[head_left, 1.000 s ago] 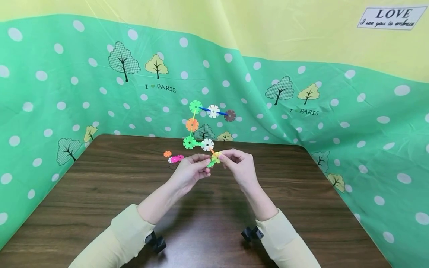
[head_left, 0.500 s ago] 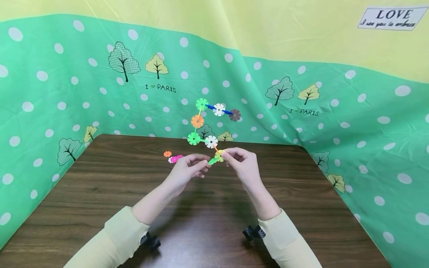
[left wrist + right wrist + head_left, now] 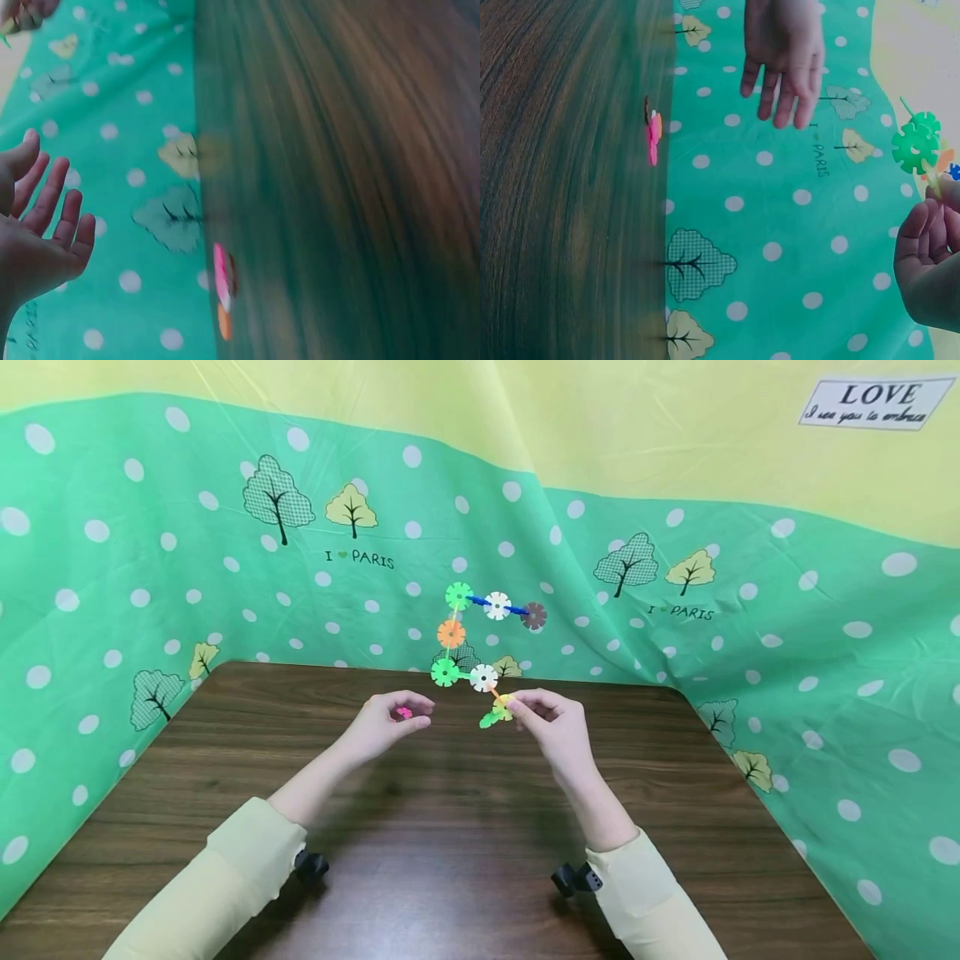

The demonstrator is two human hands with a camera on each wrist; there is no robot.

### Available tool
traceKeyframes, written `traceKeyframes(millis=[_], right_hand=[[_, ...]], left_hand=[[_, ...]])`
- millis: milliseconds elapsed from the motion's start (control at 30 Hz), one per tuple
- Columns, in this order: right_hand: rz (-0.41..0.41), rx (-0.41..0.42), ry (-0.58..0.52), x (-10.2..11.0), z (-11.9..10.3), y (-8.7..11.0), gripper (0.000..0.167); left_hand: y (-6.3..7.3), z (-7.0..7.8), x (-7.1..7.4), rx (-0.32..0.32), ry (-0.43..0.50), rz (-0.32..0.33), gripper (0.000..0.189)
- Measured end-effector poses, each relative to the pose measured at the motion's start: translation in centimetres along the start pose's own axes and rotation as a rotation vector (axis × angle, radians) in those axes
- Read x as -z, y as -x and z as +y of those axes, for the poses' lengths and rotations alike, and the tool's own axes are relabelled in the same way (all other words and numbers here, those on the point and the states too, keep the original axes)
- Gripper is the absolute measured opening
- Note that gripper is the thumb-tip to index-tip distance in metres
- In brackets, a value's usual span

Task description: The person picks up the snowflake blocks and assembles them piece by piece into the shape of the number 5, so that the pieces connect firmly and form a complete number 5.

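Flower-disc chain (image 3: 452,634) is up off the table (image 3: 450,877), running from the right hand (image 3: 553,720) out toward 10 o'clock, then bending round so the brown disc (image 3: 534,616) ends near 12. That hand's grip is pinched on the yellow disc (image 3: 504,710), with a green disc (image 3: 490,719) poking out toward 9. Left hand (image 3: 378,724) is further out at 9, apart from the chain, fingers and thumb spread. Pink piece (image 3: 405,713) lies behind it, near an orange piece (image 3: 224,322).
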State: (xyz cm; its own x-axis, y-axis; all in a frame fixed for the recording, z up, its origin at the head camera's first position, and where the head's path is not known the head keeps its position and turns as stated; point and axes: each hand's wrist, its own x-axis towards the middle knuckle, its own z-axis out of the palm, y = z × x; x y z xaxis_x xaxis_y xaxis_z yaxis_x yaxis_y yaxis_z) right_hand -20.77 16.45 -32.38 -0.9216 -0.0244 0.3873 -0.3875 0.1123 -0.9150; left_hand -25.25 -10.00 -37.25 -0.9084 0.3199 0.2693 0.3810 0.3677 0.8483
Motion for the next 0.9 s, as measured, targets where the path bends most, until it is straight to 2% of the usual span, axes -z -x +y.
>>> traceKeyframes(millis=[333,433,533,600,633,800,867,900], right_hand=[[0.010,-0.007,0.004,0.3,0.2,-0.2,0.021],[0.009,-0.006,0.005,0.3,0.3,-0.2,0.022],[0.005,-0.002,-0.002,0.2,0.4,-0.3,0.022],[0.007,-0.001,-0.005,0.1,0.4,-0.4,0.022],[0.007,-0.001,-0.006,0.1,0.4,-0.4,0.022],[0.012,-0.004,0.002,-0.2,0.1,-0.5,0.022],[0.012,-0.004,0.008,-0.4,-0.1,-0.5,0.022],[0.012,-0.005,0.007,-0.5,-0.1,-0.5,0.022]], left_hand=[[-0.9,-4.2,2.1,0.050,-0.100,-0.066,0.031],[-0.8,-4.5,2.3,0.066,-0.079,-0.074,0.033],[-0.6,-3.7,1.7,0.025,-0.055,-0.047,0.031],[-0.2,-2.5,0.9,-0.062,-0.056,-0.007,0.030],[-0.1,-1.8,0.3,-0.126,-0.072,0.023,0.030],[0.5,2.0,-2.7,-0.532,-0.148,0.209,0.030],[0.6,3.2,-3.7,-0.638,-0.150,0.271,0.030],[0.7,3.7,-4.2,-0.670,-0.142,0.297,0.030]])
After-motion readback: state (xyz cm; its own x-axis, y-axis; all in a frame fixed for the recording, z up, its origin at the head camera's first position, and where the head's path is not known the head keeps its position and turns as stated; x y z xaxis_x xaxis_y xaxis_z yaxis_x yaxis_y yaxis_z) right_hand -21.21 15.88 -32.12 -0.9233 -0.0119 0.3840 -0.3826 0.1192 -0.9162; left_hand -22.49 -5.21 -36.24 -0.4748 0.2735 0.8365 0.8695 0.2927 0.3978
